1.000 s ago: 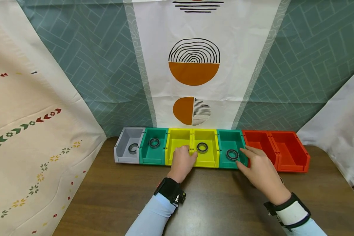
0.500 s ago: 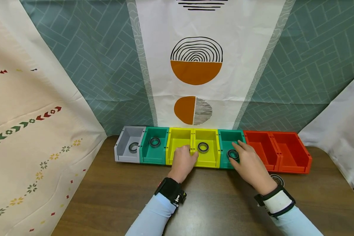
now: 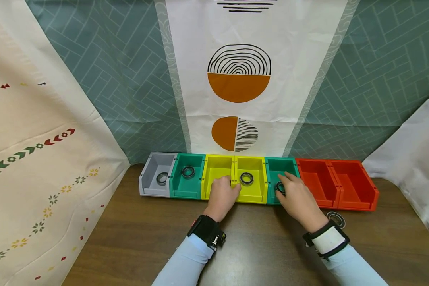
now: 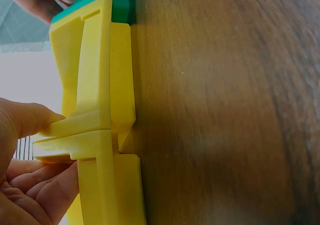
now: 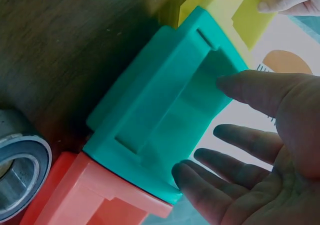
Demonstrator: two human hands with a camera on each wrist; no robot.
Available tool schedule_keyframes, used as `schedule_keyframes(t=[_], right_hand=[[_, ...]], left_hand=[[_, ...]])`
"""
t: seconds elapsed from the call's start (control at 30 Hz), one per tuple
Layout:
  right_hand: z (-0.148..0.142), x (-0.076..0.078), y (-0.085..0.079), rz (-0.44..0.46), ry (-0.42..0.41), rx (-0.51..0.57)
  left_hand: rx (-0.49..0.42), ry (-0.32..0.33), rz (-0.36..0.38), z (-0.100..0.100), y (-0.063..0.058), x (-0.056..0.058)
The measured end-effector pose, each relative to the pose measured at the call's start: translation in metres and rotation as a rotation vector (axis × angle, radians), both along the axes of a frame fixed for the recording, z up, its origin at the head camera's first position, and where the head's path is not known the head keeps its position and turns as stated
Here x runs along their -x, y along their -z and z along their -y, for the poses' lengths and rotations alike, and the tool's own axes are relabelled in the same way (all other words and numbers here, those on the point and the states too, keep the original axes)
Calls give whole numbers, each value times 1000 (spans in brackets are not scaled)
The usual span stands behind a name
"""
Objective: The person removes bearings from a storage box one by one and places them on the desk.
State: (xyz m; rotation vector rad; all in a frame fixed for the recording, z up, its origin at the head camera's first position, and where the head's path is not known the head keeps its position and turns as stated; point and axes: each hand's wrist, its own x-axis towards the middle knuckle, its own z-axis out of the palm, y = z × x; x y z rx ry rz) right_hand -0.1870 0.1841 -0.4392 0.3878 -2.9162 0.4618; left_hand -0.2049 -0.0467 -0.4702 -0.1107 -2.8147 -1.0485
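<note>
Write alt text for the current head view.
A person's right hand reaches over a green bin containing a bearing; left hand grips two yellow bins where they meet. A loose bearing lies on the table in front of two red bins.

Worktop (image 3: 128, 246) brown, wood-grained, with a pale sheen near front centre. Behind: green patterned cloth (image 3: 111, 47), white panel (image 3: 243, 109) (orange half-discs, black lines). Cream motif-bearing drape (image 3: 28, 190) at left.
</note>
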Motion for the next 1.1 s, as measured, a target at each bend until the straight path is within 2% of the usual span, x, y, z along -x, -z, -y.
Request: schedule_keyframes(t=[0.5, 0.8, 1.1], right_hand=[[10, 14, 9, 133, 63, -41], [14, 20, 11, 180, 99, -18], [15, 26, 16, 267, 147, 8]], left_hand=[[-20, -1, 25, 0, 2, 0], [-21, -8, 30, -1, 1, 0], [-31, -8, 36, -1, -1, 0]])
